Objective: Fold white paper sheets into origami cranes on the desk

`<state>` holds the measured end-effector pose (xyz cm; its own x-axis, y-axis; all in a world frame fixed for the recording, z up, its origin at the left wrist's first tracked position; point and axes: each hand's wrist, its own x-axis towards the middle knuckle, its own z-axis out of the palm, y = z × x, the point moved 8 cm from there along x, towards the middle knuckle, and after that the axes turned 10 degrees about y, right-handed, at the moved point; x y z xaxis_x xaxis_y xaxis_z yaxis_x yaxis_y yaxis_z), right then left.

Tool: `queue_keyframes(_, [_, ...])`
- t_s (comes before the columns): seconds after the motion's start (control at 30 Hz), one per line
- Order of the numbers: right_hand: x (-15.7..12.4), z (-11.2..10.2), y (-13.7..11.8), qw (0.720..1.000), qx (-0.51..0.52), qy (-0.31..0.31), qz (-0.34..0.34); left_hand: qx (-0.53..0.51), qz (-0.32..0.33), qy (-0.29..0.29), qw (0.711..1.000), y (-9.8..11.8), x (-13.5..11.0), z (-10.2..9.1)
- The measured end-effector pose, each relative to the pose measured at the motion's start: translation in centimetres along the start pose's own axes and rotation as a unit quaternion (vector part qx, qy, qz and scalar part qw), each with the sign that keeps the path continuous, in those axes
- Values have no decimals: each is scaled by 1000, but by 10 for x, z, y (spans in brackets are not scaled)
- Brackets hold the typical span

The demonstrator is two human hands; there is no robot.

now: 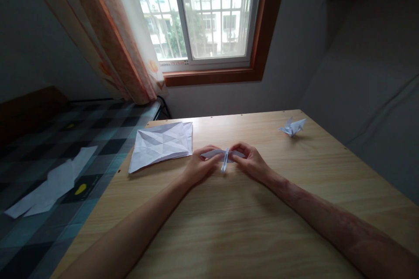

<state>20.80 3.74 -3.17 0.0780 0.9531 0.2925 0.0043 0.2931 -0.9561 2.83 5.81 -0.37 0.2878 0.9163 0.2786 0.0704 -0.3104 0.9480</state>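
Note:
Between my two hands is a white folded paper crane (225,160), its narrow middle pointing toward me and its wings spread to both sides. My left hand (203,162) pinches the left wing between thumb and fingers. On the other side, my right hand (248,159) grips the right wing the same way. Parts of both wings are hidden under the fingers. A second white paper crane (293,127) stands on the table to the far right. Creased white paper sheets (162,144) lie stacked left of my left hand.
The light wooden table (209,235) fills the foreground, its far edge near the wall. Left of it, a bed with a checked cover (108,133) carries cut white paper pieces (60,181). A barred window (216,13) and a curtain (114,30) are behind.

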Motion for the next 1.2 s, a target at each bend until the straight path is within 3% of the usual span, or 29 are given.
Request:
queue_keyframes(0.2, [-3,6,-1,1000,-2,-28,-9,-43,-27,-27,998,-10,0,4])
queue_keyframes(0.43, [-6,6,-8,998,-41,-24,-34,-93,-55,36,994,-28,3,0])
queue_keyframes(0.6, [-6,3,-13,996,-67,-12,-53,-18,33,80,996,-15,2,-7])
queue_keyframes(0.73, [-5,-1,-15,996,-61,13,-64,53,109,19,992,6,-1,0])
queue_keyframes(0.83, [-3,-3,-19,993,-56,28,-96,34,106,-28,993,11,-4,7])
queue_keyframes(0.93, [-2,-7,-19,991,-55,52,-108,40,91,-37,994,9,-6,9])
queue_keyframes(1.07, [-1,-9,-12,994,-47,60,-75,54,98,-50,992,11,-9,11])
queue_keyframes(1.2, [-3,-7,-13,995,-28,55,-75,45,86,-27,995,12,-8,11])
